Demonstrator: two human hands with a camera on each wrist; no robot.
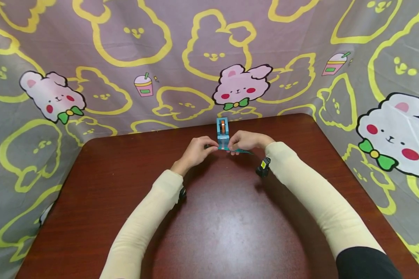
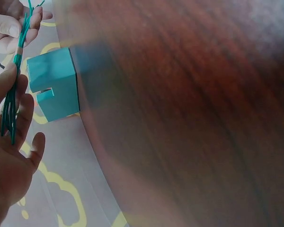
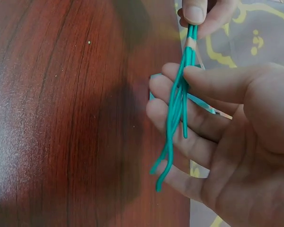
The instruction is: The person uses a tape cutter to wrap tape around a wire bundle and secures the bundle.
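Both hands meet over a bundle of thin green wires, held near the front of a blue tape dispenser. My left hand pinches one end between thumb and fingers. My right hand pinches the wires on the other side, its thumb pressing them against the fingers in the right wrist view. A tan band of tape circles the bundle between the two hands. Loose wire ends hang apart across the right fingers. In the head view an orange roll sits in the dispenser; my right fingers mostly hide the dispenser in the right wrist view.
The dispenser stands near the back edge of the dark red-brown table. A patterned curtain hangs behind the table and along both sides. Dark wrist cameras are strapped beneath both forearms.
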